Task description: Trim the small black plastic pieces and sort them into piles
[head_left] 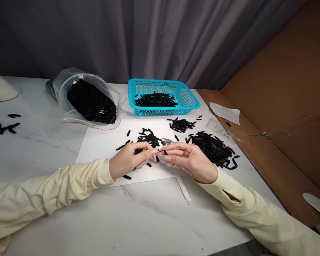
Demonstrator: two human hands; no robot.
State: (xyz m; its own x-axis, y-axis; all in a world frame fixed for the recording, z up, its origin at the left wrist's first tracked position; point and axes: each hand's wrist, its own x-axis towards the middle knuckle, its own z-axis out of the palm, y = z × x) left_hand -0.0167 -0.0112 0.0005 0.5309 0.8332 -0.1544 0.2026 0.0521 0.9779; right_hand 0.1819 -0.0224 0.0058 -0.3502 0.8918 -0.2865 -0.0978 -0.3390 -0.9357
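**Both hands meet over the white sheet, pinching small black pieces**

Your left hand (pixel 128 160) rests knuckles-up on the white sheet (pixel 101 145), fingers curled narrow around a few black pieces, with more black strips poking out beneath the palm at 6 o'clock. Your right hand (pixel 192 160) sits just beside it at 3 o'clock, palm turned up and inward, its fingertips closed on a small black piece (pixel 165 152) right where the two hands meet. Whether the left fingertips also touch that piece is too small to tell. A small silvery tool (pixel 167 141) shows just above the fingertips at 12 o'clock; you cannot tell which hand, if either, holds it.

A clear thin stick (pixel 182 185) runs from under your right hand toward 5 o'clock, lying on the marble table (pixel 138 217).

Just past your hands at 12 o'clock lies a loose scatter of black strips (pixel 149 138). At 1 o'clock is a smaller heap (pixel 181 124), and at 2 o'clock from the right hand is the largest pile (pixel 213 147), spilling near the table's edge.

Farther at 12 o'clock stands a blue basket (pixel 188 97) with black strips inside. At 11 o'clock a clear plastic bag (pixel 69 83) lies on its side, packed with the same black strips. A few stray ones (pixel 2 127) lie well apart at 9 o'clock. A slip of paper (pixel 225 112) rests on the cardboard (pixel 282 106) at 2 o'clock.
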